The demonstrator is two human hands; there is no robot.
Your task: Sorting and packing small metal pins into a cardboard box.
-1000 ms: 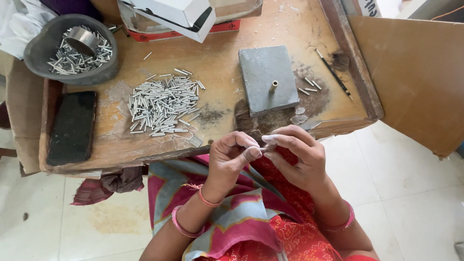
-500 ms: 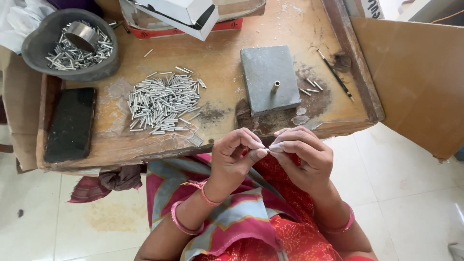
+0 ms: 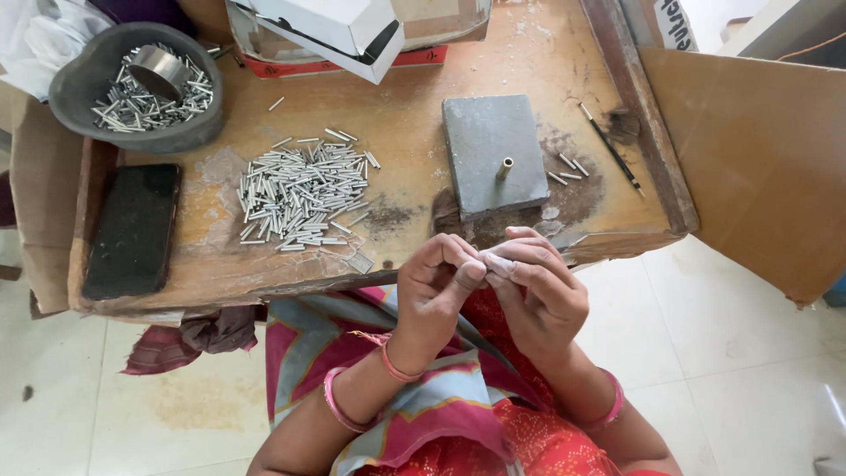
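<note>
A worn wooden table [image 3: 414,115], scuffed and stained, sat low over a pale tiled floor, and the person was seated right up against its near edge. Both hands were up in front of the lap, fingertips meeting! The left hand [image 3: 434,291] was curled, thumb and forefinger pressed together at the tips. The right hand [image 3: 539,295] mirrored it, fingers bunched and dusted whitish, pinching something small and pale [image 3: 490,262] right where the two hands touched. What that bit was, I could not tell; it was too tiny and mostly covered by the fingertips.

Just beyond the hands, on the table, lay a dark smudge of powder, and on it a grey square block [image 3: 493,154] with a short brass-coloured tube [image 3: 503,167] standing upright from it. Beyond the right hand, a few loose metal tubes [image 3: 568,167] and a thin dark stick [image 3: 610,159] lay beside the block. Beyond the left hand, farther off, sprawled a big heap of silvery tubes [image 3: 300,189], all lying flat. Well out past that hand sat a black phone [image 3: 132,229], face up, and beyond it a dark grey bowl [image 3: 79,106] holding more tubes and a metal cup [image 3: 154,69]. White boxes [image 3: 335,26] were stacked at the far edge. Pink bangles [image 3: 339,405] ringed the left wrist.
</note>
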